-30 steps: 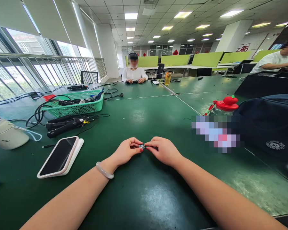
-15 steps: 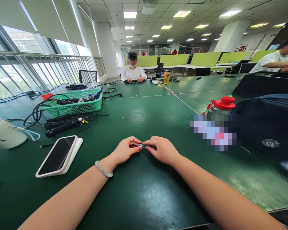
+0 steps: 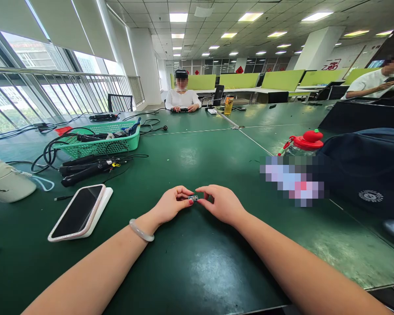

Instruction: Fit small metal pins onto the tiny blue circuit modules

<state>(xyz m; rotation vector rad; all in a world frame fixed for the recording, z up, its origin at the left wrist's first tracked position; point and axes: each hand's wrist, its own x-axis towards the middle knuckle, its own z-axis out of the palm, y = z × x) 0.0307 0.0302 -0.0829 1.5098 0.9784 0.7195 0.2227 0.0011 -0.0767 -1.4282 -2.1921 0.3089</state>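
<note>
A tiny dark, silvery piece that looks like a small circuit board (image 3: pixel 193 198) is pinched between the thumb and fingers of my left hand (image 3: pixel 171 204), just above the green table (image 3: pixel 184 258). My right hand (image 3: pixel 223 204) is close on its right side. The right thumb and index finger are parted around the piece's right end; I cannot tell whether the thumb tip touches it. The remaining right fingers are curled and partly hidden. Fine detail on the piece is too small to read.
At left lie a phone (image 3: pixel 77 211) on a white box, black-handled tools (image 3: pixel 85 171), a green basket (image 3: pixel 105 146) with cables, and a cream pouch (image 3: pixel 8 181). At right are a red-lidded bottle (image 3: pixel 305 142) and a dark bag (image 3: pixel 364 162). A person (image 3: pixel 182 98) sits opposite.
My right thumb and index finger have parted slightly, showing more of the small piece. My left hand keeps its pinch. At far right, a person's hands have risen with a dark object.
</note>
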